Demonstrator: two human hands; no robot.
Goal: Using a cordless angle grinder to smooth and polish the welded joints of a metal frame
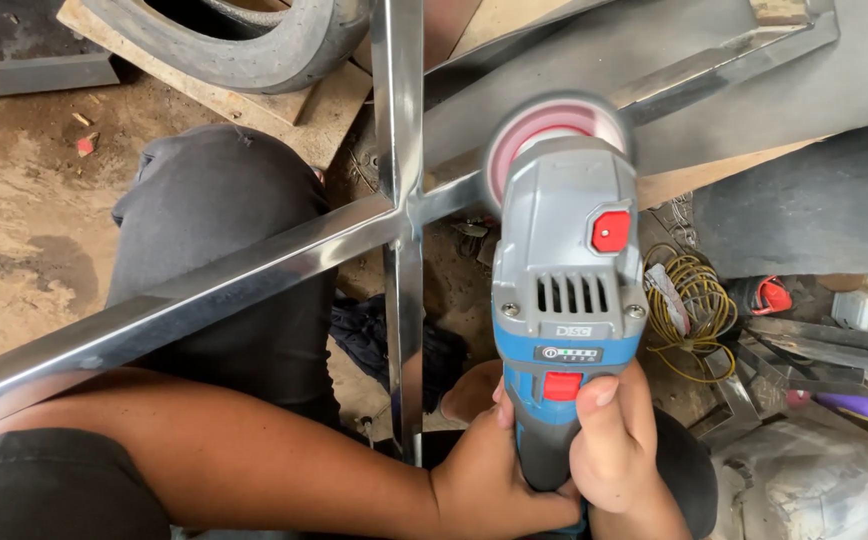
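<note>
Both hands clasped around the handle of a grey-and-blue angle grinder (566,300), left hand (489,480) beneath, right hand (619,440) thumb near the red switch, pink disc (554,130) against the polished steel cross frame (254,270), yellow wire coil (694,305) alongside

Both hands close together low in view, fingers wrapped tight round one grip. The left hand (489,480) clasps from the side, its bare forearm stretching leftwards, while the right hand (614,440) sits above it, thumb pressed forward on top.
</note>
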